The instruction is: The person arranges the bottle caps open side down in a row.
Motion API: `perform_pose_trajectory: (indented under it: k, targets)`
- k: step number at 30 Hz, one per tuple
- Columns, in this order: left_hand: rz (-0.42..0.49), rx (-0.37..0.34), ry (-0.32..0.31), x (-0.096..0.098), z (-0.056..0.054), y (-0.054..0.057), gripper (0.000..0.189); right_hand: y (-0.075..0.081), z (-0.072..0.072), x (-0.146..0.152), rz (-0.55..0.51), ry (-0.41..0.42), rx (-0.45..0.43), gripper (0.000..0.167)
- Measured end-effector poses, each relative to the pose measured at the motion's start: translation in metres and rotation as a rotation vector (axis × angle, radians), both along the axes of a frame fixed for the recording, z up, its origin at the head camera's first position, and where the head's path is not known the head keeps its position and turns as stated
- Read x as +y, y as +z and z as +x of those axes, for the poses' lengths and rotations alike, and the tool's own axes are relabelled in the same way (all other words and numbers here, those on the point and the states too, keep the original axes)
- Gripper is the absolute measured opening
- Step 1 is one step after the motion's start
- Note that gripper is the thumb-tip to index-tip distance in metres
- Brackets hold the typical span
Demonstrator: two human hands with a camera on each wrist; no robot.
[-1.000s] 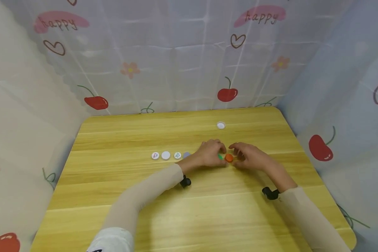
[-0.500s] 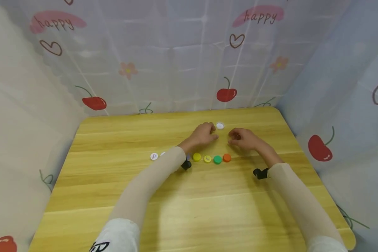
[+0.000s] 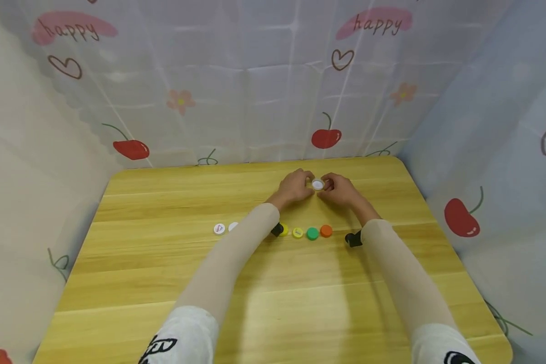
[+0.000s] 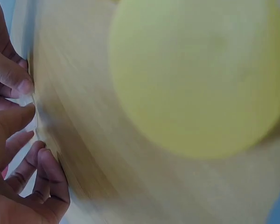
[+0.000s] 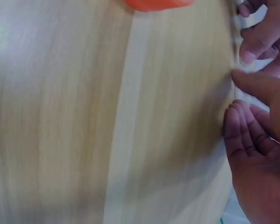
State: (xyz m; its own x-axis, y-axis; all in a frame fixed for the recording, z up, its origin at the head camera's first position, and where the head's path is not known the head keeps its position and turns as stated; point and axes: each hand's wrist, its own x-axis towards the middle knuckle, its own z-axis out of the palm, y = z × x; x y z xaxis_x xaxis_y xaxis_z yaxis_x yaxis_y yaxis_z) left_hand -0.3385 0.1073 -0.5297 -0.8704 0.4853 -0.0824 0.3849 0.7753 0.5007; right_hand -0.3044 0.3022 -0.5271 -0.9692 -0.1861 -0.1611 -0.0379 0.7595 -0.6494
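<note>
A small white round cap (image 3: 317, 184) with a pale rim lies near the table's back edge. My left hand (image 3: 296, 186) and right hand (image 3: 339, 190) curl their thumbs and fingers round it from either side, fingertips at its rim. In the left wrist view, the left hand's fingers (image 4: 53, 182) are at the lower left and the right hand's thumb (image 4: 23, 86) above; the cap is mostly hidden. Closer to me is a row of caps: an orange cap (image 3: 326, 231), a green cap (image 3: 312, 233), yellow caps (image 3: 298, 233) and white caps (image 3: 219, 229).
My left sleeve (image 3: 241, 253) crosses over the row and hides part of it. Printed curtains (image 3: 255, 101) hang behind and beside the wooden table (image 3: 296, 303). A yellow cap (image 4: 196, 70) fills much of the left wrist view.
Both hands have left the orange cap at the row's right end, moved back across the table and closed in round the white cap. The caps in the row stay put.
</note>
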Motion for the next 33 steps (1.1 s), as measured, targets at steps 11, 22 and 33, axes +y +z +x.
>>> perform_pose_trajectory:
  k: [11, 22, 33]
  targets:
    - [-0.009, -0.021, 0.029, -0.004, -0.002, 0.005, 0.030, 0.002, -0.002, -0.008, 0.033, 0.016, 0.066, 0.038]
    - [0.173, 0.039, -0.198, -0.045, 0.030, 0.031, 0.035, 0.026, 0.045, -0.005, -0.162, 0.110, 0.177, 0.035]
    - [0.294, 0.037, -0.281, -0.107, 0.118, 0.031, 0.036, 0.017, 0.114, -0.036, -0.411, 0.295, 0.163, 0.039]
